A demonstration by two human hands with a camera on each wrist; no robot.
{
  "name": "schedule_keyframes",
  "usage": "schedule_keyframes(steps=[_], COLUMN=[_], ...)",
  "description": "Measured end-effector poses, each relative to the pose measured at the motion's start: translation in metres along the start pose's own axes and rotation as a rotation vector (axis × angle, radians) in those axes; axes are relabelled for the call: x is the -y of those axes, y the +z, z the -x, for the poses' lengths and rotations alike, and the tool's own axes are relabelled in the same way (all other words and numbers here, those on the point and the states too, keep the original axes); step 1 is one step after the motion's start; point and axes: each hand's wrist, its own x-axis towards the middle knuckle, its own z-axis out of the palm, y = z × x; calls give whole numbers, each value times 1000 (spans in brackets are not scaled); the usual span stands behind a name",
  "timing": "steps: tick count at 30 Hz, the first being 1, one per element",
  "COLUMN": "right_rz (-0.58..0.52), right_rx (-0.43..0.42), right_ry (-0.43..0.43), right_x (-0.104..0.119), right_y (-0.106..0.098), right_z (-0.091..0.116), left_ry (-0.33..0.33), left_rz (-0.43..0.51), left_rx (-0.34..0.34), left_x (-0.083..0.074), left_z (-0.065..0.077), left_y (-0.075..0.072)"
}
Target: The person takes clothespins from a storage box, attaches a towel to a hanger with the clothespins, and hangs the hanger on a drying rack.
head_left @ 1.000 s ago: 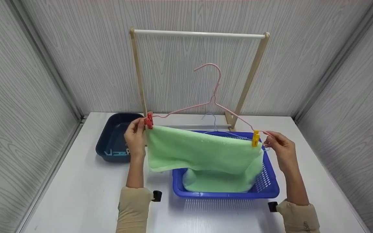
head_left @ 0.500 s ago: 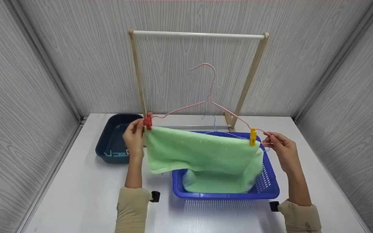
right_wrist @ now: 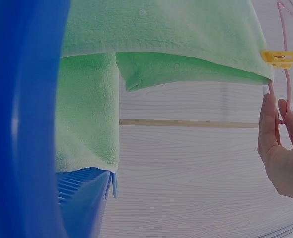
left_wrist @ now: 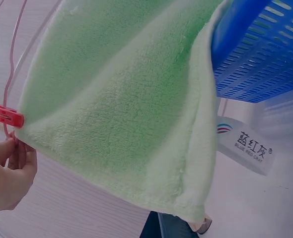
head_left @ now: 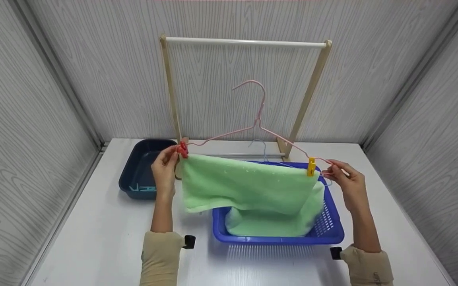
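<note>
A light green towel (head_left: 245, 182) is draped on a pink wire hanger (head_left: 260, 105) held up over the blue basket (head_left: 276, 240). A red clothespin (head_left: 183, 149) clips its left corner and a yellow clothespin (head_left: 311, 167) its right. My left hand (head_left: 164, 171) pinches the hanger's left end beside the red clothespin, as the left wrist view also shows. My right hand (head_left: 348, 182) pinches the rounded right end of the wire, just outside the yellow clothespin. More green cloth (right_wrist: 87, 114) lies over the basket; I cannot tell whether it is a separate towel.
A drying rack with a white bar (head_left: 245, 41) stands behind. Left of the basket sits a dark blue tub (head_left: 133, 159) with several light blue clothespins (head_left: 143, 188) in it. A pale blue hanger (head_left: 264, 147) shows behind the towel.
The hanger with its towel has shifted slightly left, and its hook sits a little lower. Both hands keep their grip on the hanger's ends.
</note>
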Motion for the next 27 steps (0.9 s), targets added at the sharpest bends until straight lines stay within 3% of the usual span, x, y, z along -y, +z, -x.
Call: schedule_keyframes(steps=[7, 18, 27], right_rz=[-17, -82, -142], right_rx=[-51, -117, -59], right_ry=[81, 103, 145], right_x=[1, -1, 4], right_y=[0, 0, -1], right_z=[0, -1, 0], left_ry=[-6, 14, -114], left_rz=[14, -6, 82], left_rx=[18, 10, -96], left_x=[-2, 1, 3], left_z=[0, 0, -1], left_y=[0, 1, 4])
